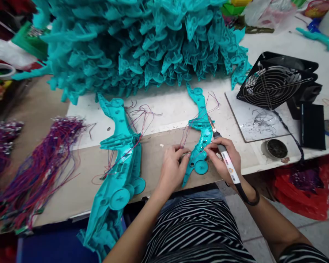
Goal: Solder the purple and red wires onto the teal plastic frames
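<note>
A turquoise plastic shell (201,106) lies on the bench in front of me, with thin red and purple wires (185,135) running across it. My left hand (174,164) is at the shell's lower left edge, fingertips pinched together near the wires; what is between them is too small to make out. In my right hand (226,160) sits a soldering iron (229,164) with a white and dark grey handle. Its tip points up and away, beside the shell's middle. The thumb and fingertips of that hand come close to the shell's right edge.
More turquoise shells (120,149) are stacked at left, hanging over the bench edge. A large pile of shells (142,47) fills the back. Wire bundles (52,157) lie far left. At right stand a black fan (271,84), a white board (260,124) and a small round tin (275,149).
</note>
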Available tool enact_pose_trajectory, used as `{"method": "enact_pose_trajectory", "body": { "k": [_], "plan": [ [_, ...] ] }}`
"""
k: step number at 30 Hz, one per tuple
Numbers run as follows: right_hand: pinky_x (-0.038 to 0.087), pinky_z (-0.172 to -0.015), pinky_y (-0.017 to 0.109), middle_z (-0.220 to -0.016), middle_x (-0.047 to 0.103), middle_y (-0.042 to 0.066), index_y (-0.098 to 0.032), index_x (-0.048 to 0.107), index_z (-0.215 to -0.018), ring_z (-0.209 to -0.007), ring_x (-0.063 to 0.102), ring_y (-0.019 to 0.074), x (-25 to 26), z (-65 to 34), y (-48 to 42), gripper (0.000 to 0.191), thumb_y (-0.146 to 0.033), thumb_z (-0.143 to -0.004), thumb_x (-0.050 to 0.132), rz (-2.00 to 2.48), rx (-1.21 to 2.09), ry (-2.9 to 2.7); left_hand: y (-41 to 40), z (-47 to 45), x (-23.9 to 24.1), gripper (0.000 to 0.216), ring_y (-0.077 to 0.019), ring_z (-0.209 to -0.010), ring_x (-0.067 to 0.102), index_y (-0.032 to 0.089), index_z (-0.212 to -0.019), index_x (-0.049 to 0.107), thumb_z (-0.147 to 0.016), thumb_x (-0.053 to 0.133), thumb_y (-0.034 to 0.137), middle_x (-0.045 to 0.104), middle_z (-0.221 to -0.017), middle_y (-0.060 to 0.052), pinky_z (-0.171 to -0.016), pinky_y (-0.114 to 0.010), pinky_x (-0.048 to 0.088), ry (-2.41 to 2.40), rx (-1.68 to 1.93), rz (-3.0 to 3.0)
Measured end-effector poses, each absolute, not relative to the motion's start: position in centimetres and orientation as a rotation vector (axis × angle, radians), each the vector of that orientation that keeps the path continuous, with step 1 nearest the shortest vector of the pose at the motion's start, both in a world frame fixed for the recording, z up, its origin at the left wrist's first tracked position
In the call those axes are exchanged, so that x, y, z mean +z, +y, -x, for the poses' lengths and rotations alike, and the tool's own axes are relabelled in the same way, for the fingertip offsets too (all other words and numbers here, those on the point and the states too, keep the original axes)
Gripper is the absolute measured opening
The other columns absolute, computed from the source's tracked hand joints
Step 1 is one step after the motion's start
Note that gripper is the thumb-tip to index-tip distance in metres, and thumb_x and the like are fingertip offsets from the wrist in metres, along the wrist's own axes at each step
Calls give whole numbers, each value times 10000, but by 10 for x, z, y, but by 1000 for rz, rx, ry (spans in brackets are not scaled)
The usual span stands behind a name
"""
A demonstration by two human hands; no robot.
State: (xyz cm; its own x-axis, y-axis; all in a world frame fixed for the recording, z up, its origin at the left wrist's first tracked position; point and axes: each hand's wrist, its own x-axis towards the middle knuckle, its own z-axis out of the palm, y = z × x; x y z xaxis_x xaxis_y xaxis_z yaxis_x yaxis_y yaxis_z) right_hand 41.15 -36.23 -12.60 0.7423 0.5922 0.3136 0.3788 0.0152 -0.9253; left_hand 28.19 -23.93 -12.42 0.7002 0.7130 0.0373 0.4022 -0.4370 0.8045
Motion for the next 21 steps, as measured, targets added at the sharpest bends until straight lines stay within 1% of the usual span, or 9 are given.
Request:
{"method": "enact_pose_trajectory", "body": {
  "k": [3, 6, 8, 10, 12, 14, 16, 18, 21],
  "plan": [
    [609, -744, 254, -843, 734, -40, -267, 573, -1071, -769, 738, 135, -129, -416, -354, 260, -256, -841, 694, 1629, 226, -865, -242, -281, -124, 169, -336, -1173, 545, 201, -916, 769, -892, 604, 227, 635, -1189, -147, -1006, -553, 437, 890, 577, -2410],
    [601, -747, 233, -851, 740, -49, -273, 568, -1087, -786, 741, 123, -134, -418, -350, 260, -230, -855, 676, 1622, 213, -925, -242, -286, -122, 179, -343, -1264, 492, 194, -918, 751, -921, 572, 203, 611, -1306, -145, -1035, -562, 419, 793, 704, -2504],
    [598, -745, 222, -845, 740, -54, -273, 566, -1095, -778, 740, 116, -136, -419, -348, 261, -219, -861, 670, 1627, 187, -957, -240, -291, -121, 208, -293, -1193, 556, 184, -938, 735, -947, 527, 186, 662, -1235, -136, -1005, -493, 460, 649, 736, -2438],
    [601, -755, 228, -853, 740, -48, -270, 566, -1103, -777, 740, 118, -138, -420, -346, 259, -217, -868, 661, 1639, 162, -991, -238, -297, -120, 225, -232, -1026, 636, 176, -987, 724, -962, 501, 188, 721, -1073, -111, -926, -399, 509, 528, 674, -2297],
    [606, -772, 243, -877, 739, -38, -266, 567, -1109, -785, 739, 123, -139, -422, -345, 255, -215, -874, 650, 1650, 143, -1030, -235, -302, -118, 212, -201, -909, 667, 170, -1026, 723, -946, 528, 194, 746, -982, -87, -834, -330, 530, 516, 565, -2119],
    [609, -783, 254, -900, 736, -28, -262, 569, -1114, -797, 735, 126, -139, -424, -345, 255, -209, -877, 644, 1649, 120, -1055, -233, -307, -115, 179, -187, -824, 677, 170, -980, 738, -903, 577, 188, 759, -925, -70, -741, -284, 525, 585, 463, -1942],
    [609, -783, 255, -899, 728, -28, -262, 569, -1124, -792, 727, 121, -139, -426, -346, 267, -199, -876, 646, 1643, 92, -1048, -231, -312, -112, 133, -167, -718, 654, 173, -870, 747, -857, 615, 175, 750, -816, -48, -655, -252, 496, 659, 391, -1813],
    [607, -770, 251, -881, 719, -33, -262, 569, -1134, -778, 721, 117, -140, -428, -348, 280, -191, -875, 650, 1645, 77, -1023, -229, -316, -109, 115, -149, -646, 613, 175, -770, 737, -818, 635, 159, 717, -715, -29, -612, -235, 461, 700, 358, -1758],
    [607, -772, 258, -866, 716, -34, -262, 578, -1132, -778, 721, 122, -141, -430, -349, 273, -194, -877, 647, 1668, 108, -1015, -229, -322, -109, 84, -133, -598, 561, 174, -737, 725, -778, 655, 155, 681, -660, -12, -573, -224, 421, 708, 326, -1716]
  ]
}}
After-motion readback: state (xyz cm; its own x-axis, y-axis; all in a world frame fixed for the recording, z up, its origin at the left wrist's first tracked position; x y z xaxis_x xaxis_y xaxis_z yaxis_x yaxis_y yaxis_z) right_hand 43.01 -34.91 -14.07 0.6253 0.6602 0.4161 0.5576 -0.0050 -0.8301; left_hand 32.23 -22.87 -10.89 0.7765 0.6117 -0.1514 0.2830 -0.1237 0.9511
